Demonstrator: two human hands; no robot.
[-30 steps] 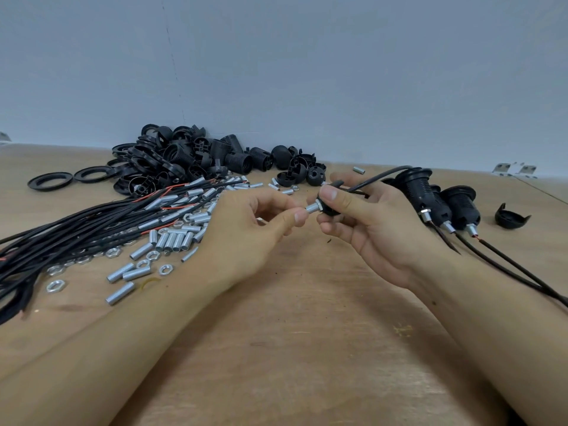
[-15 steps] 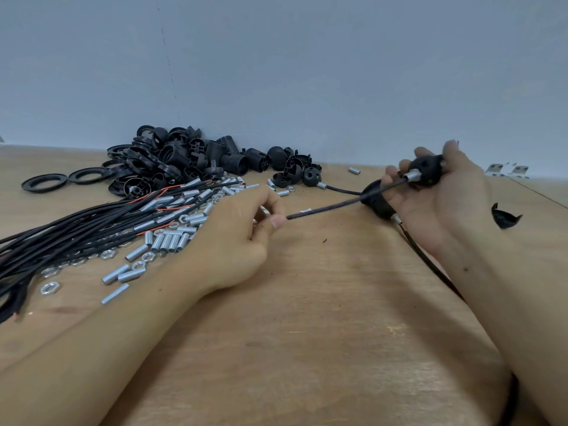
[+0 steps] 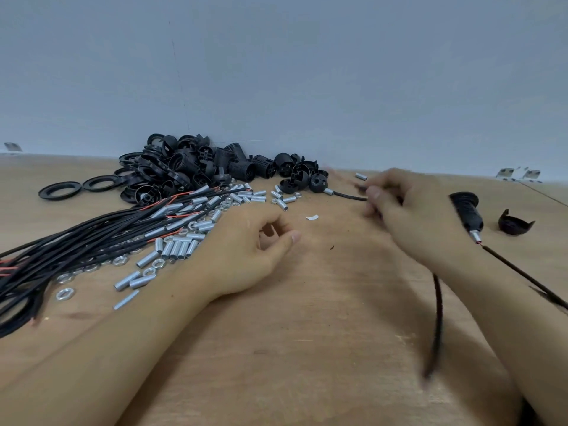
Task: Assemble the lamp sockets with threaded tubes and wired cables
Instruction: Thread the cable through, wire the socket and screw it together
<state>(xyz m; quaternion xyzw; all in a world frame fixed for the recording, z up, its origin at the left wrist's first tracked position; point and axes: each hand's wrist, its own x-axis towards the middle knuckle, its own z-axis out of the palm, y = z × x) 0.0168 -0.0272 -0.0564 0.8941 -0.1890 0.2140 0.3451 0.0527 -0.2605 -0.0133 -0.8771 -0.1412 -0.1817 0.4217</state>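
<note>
The wooden bench (image 3: 292,348) carries everything; along its left edge lies a bundle of black cables (image 3: 76,241) with red wire ends; at the far edge, against the wall, sits a heap of black socket parts (image 3: 196,170); just in front of the heap and beside the cables lie scattered threaded tubes (image 3: 181,249) and hex nuts (image 3: 65,293). The left hand (image 3: 246,250) rests near the bench's middle, beside the tubes, fingers loosely curled and holding nothing. The right hand (image 3: 408,210), blurred, reaches toward the far edge, its fingers pinching a black cable (image 3: 350,196) that runs left to a socket cap (image 3: 318,182) fitted with a tube; another cable (image 3: 436,321) hangs below its wrist. Toward the right edge lies an assembled socket (image 3: 467,210), and past it a loose cap (image 3: 514,224).
</note>
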